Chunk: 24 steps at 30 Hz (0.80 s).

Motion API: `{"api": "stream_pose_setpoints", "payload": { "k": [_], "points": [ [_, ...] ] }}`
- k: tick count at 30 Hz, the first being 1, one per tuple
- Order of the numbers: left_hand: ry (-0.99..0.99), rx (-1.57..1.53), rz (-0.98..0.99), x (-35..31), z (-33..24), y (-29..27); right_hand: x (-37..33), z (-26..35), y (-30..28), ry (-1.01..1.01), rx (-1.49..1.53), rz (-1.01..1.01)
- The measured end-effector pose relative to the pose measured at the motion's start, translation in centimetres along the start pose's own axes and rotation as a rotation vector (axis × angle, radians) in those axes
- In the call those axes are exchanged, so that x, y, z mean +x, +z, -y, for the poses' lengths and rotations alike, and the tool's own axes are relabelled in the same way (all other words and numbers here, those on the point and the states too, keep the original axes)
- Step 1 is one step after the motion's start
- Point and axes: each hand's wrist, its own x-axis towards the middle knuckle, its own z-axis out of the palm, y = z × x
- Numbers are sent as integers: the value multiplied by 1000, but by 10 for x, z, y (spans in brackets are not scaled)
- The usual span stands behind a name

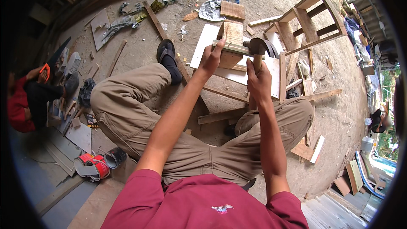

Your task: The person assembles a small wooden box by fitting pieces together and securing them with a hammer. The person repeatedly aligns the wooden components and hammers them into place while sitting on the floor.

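Observation:
My right hand [260, 82] is wrapped round the wooden handle of a claw hammer [257, 62]. The dark hammer head is up beside the end of a thin wooden strip [237, 48]; whether they touch I cannot tell. My left hand [210, 60] grips the left side of a small boxy wooden piece [233, 32], with the strip running across it. That piece is over a white board [203, 47] between my knees. Part of the piece's near side and any nail in it are hidden or too small to make out.
A wooden frame with slats [305, 21] lies at the far right. Planks [224, 115] and offcuts are scattered around my legs. Red paint cans [98, 167] stand at my left. Another person [25, 101] sits at the far left with an orange-handled tool [45, 72].

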Motion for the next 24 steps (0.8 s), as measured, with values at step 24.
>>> {"api": "stream_pose_setpoints", "payload": {
  "k": [24],
  "points": [
    [231, 271, -131, 6, 16, 0, -4, 121, -46, -27, -55, 191]
  ]
}}
